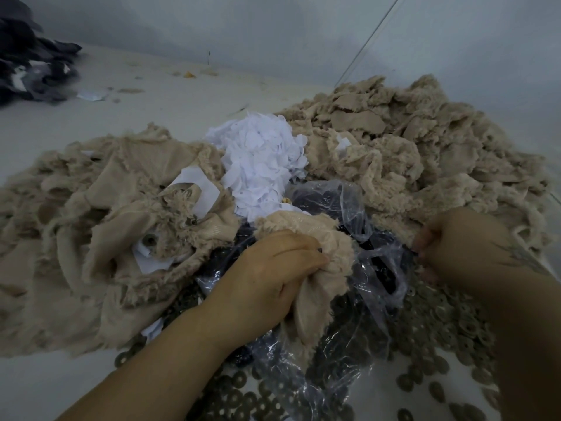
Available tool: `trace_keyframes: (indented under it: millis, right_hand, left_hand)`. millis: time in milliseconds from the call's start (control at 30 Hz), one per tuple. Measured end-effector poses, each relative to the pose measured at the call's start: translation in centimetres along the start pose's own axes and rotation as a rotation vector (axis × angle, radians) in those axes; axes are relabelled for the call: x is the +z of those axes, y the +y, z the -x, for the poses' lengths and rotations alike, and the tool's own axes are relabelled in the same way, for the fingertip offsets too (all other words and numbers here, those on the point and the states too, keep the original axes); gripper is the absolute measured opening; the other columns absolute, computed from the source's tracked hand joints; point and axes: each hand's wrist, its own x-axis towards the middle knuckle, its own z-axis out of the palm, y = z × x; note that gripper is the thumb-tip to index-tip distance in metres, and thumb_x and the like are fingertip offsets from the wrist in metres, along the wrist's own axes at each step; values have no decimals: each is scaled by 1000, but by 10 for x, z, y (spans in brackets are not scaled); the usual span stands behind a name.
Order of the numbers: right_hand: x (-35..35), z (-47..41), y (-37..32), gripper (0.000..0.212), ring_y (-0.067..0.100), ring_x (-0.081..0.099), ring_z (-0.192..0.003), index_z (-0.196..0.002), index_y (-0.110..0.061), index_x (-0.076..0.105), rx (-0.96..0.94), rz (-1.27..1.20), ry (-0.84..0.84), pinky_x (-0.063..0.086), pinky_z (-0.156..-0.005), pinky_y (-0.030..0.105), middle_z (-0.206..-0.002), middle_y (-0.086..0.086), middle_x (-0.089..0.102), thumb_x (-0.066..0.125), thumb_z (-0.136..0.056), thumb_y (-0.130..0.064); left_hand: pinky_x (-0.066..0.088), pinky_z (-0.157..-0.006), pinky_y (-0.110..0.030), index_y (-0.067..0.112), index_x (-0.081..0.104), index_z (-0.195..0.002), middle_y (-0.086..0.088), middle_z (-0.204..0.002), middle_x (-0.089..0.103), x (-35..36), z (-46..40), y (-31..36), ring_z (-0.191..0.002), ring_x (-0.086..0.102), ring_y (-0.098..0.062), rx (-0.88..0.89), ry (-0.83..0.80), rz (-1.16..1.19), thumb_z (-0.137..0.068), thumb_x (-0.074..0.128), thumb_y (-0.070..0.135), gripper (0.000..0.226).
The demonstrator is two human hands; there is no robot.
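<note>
My left hand (273, 275) grips a beige fuzzy fabric piece (315, 247) in the middle of the view, fingers curled round its bunched edge. My right hand (464, 247) is at the right with its fingers curled, pinching something small over the clear plastic bag (364, 268); what it pinches is too small to tell. The crumpled bag holds dark small parts. Many dark metal washers (440, 317) lie scattered on the white table beneath both hands.
A big heap of beige fabric pieces (409, 141) fills the right back; more beige fabric (100, 208) lies at the left. A mound of white paper cutouts (261, 156) sits between them. Dark cloth (27, 62) is piled far left. A grey wall stands behind.
</note>
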Motion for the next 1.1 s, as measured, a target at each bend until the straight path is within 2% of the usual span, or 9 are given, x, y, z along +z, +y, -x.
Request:
trace_keyframes:
  millis: [100, 200, 300, 367, 533, 667, 867, 967, 1100]
  right_hand:
    - [-6, 19, -28, 27, 14, 68, -50, -77, -22, 70, -150, -366, 61, 56, -44, 27, -59, -1, 70, 67, -86, 3]
    - [8, 34, -62, 26, 5, 69, -61, -79, -28, 70, -292, -638, 151, 59, -59, 20, -66, -6, 72, 79, -79, -3]
    - [35, 40, -79, 25, 6, 71, -71, -88, -20, 73, -346, -814, 116, 57, -67, 13, -79, -5, 74, 78, -78, 4]
    - [45, 40, -81, 23, 3, 71, -72, -92, -16, 75, -364, -853, 169, 56, -67, 12, -80, -8, 74, 78, -78, 3]
    - [48, 41, -79, 29, -3, 71, -73, -90, -28, 75, -457, -880, 203, 53, -68, 9, -81, -18, 74, 77, -81, -1]
    - [50, 40, -79, 27, -3, 71, -79, -96, -22, 76, -520, -861, 183, 55, -72, 12, -85, -16, 75, 75, -82, 0]
    - [49, 35, -74, 28, -2, 72, -79, -95, -25, 74, -525, -876, 179, 55, -72, 11, -84, -12, 76, 74, -83, 1]
    - [49, 33, -73, 28, 0, 72, -80, -95, -23, 75, -544, -882, 169, 55, -71, 12, -85, -10, 77, 76, -82, 1]
    - [48, 32, -71, 29, -1, 72, -84, -98, -22, 75, -624, -806, 183, 57, -75, 15, -89, -10, 76, 76, -81, 1]
  left_hand:
    - [52, -88, -28, -5, 74, -97, -14, -100, 72, -3, -1, 1, -94, 66, -21, -23, -7, 38, -81, 67, -11, 18]
    - [52, -84, -29, -2, 73, -98, -8, -98, 72, -4, -1, 0, -91, 67, -19, -98, -49, 97, -86, 67, -3, 13]
    - [50, -74, -25, 4, 69, -97, -1, -91, 69, -8, 0, 2, -82, 63, -12, -203, -19, 130, -90, 69, 11, 10]
    - [48, -68, -20, 8, 67, -94, 3, -85, 66, -10, 0, 3, -76, 60, -8, -225, 23, 122, -88, 67, 16, 10]
    - [41, -64, -8, 7, 66, -86, 9, -81, 61, -12, -4, 2, -70, 56, -5, -270, 76, 124, -83, 74, 17, 13]
    - [43, -60, -11, 8, 65, -83, 10, -85, 58, -13, -4, 1, -70, 57, -6, -338, 110, 149, -82, 76, 21, 17]
    - [41, -65, -5, 6, 68, -82, 5, -76, 64, -12, -4, 3, -69, 56, -4, -273, 116, 90, -82, 75, 20, 16]
    - [43, -64, -7, 4, 68, -82, 2, -76, 65, -13, -4, 3, -69, 57, -5, -275, 145, 117, -82, 71, 22, 18]
    - [45, -62, -11, 4, 68, -80, 1, -75, 65, -13, -4, 3, -69, 58, -7, -307, 174, 123, -79, 80, 22, 22]
